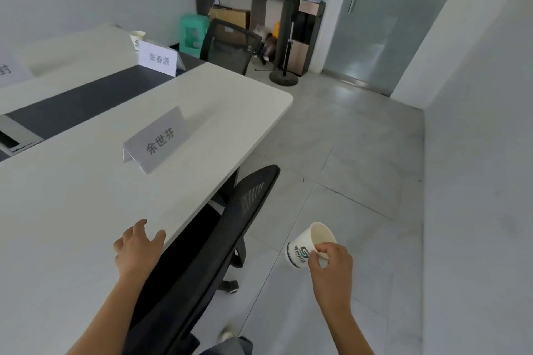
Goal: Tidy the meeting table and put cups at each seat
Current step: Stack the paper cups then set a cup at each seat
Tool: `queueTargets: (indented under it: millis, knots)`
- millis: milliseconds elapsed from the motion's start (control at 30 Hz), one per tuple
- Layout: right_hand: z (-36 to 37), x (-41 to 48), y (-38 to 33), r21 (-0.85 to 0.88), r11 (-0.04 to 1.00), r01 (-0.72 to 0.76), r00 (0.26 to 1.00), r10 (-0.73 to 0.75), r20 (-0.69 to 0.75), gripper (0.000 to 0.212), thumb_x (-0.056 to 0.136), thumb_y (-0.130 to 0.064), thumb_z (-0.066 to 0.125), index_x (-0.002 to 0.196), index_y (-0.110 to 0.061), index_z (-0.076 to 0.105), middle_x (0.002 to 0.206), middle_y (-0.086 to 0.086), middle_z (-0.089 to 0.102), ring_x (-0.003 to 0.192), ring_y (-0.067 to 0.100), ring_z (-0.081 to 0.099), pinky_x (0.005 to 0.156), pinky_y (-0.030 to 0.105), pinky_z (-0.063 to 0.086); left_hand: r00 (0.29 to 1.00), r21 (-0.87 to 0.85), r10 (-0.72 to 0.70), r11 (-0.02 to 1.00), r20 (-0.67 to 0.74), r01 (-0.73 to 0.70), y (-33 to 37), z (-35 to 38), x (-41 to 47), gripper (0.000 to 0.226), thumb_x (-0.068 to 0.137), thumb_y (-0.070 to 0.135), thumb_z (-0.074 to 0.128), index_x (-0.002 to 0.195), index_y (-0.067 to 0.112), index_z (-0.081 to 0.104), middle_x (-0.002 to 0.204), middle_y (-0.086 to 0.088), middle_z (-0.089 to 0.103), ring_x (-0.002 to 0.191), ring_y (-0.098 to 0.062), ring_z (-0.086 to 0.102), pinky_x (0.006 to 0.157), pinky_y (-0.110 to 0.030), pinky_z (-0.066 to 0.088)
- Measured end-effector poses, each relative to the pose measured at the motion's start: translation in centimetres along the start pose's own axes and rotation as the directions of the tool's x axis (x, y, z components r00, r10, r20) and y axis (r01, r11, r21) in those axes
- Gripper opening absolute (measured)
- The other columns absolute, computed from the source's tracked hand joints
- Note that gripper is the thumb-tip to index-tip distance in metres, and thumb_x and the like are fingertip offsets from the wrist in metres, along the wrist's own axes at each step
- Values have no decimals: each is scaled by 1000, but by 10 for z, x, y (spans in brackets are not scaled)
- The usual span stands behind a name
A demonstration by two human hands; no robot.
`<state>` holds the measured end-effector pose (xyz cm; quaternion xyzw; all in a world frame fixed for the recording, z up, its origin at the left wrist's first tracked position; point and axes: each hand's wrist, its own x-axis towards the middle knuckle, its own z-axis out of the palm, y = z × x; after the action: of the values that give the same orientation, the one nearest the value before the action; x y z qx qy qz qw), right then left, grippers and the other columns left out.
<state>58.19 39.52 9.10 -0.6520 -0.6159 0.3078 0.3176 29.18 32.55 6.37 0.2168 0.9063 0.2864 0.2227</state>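
One long white table filled the left of the view, a dark strip running down its middle. A black mesh chair stood tucked against its near right edge, marking a seat. Two folded name cards stood in clear view on the table: the near card just in front of that chair and the far card at the far end, each apparently marking one place. Just beyond the far card a paper cup stood upright, so that seat looked served. The near seat had no cup by its card. The second cup was off the table, held over the floor to the right of the chair and tilted, its mouth pointing up and to the right. The right hand pinched it by the rim, a light grip that probably suited carrying it and setting it down upright. The left hand lay at the table's near edge, fingers spread and holding nothing, likely steadying the person beside the chair. The held cup seemed meant for the near card.
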Motion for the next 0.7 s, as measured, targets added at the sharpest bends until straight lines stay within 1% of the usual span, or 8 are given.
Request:
queueTargets:
  millis: [67, 200, 300, 367, 467, 567, 633, 700]
  knots:
    - [13, 30, -13, -42, 999, 25, 999, -26, -20, 9, 82, -5, 58, 91, -4, 62, 108, 6, 52, 110, 24, 41, 79, 24, 29, 1000, -7, -19, 1000, 6, 19, 13, 11, 20, 52, 89, 24, 49, 138, 10, 34, 145, -18, 34, 135, -37, 18, 106, -52, 24]
    - [37, 78, -38, -56, 998, 30, 995, -35, -89, 11, 81, -4, 59, 91, -3, 64, 122, 11, 50, 116, 27, 36, 80, 25, 29, 999, 46, -26, 999, 27, 25, 30, 25, 53, 52, 90, 26, 47, 138, 13, 33, 146, -13, 33, 135, -35, 20, 105, -50, 26]
    - [50, 108, -42, -98, 994, 53, 984, -69, -166, 10, 77, -3, 65, 86, -4, 67, 124, 16, 51, 117, 33, 35, 82, 34, 37, 998, 70, -67, 995, 18, 65, 35, 35, 68, 55, 90, 29, 45, 140, 14, 28, 149, -10, 29, 137, -33, 17, 107, -48, 24]
    - [60, 129, -48, -132, 986, 102, 979, -123, -163, 8, 73, -2, 69, 81, -4, 68, 123, 19, 52, 116, 37, 37, 82, 41, 43, 996, 152, -87, 985, 22, 82, 35, 42, 78, 58, 90, 33, 44, 142, 17, 23, 151, -8, 21, 139, -32, 10, 109, -47, 20]
    - [79, 169, -64, -168, 949, 267, 947, -291, -136, 12, 66, 2, 74, 74, -5, 68, 119, 23, 55, 110, 44, 43, 81, 48, 49, 991, 267, -135, 955, 17, 126, 34, 51, 88, 63, 90, 42, 41, 143, 19, 16, 153, -9, 9, 139, -32, 2, 111, -46, 16]
    - [101, 206, -94, -85, 923, 374, 922, -380, -69, 11, 68, 4, 71, 74, -5, 67, 123, 22, 53, 112, 44, 43, 83, 35, 38, 976, 319, -218, 925, -6, 208, 42, 61, 98, 68, 90, 52, 34, 144, 21, 8, 154, -12, -1, 140, -36, -6, 112, -46, 9]
    - [118, 228, -115, -13, 914, 406, 913, -406, 37, 8, 73, 3, 67, 77, -5, 67, 128, 19, 49, 116, 40, 42, 82, 31, 34, 958, 318, -288, 908, 3, 272, 51, 66, 105, 72, 89, 56, 31, 145, 21, 4, 155, -14, -6, 140, -39, -9, 113, -49, 5]
    - [136, 247, -131, 34, 882, 469, 871, -469, 146, 7, 76, 1, 64, 81, -3, 68, 129, 18, 49, 116, 36, 43, 82, 29, 34, 934, 297, -356, 894, 17, 335, 59, 69, 110, 75, 88, 59, 30, 146, 21, 0, 155, -16, -10, 140, -41, -12, 113, -51, 3]
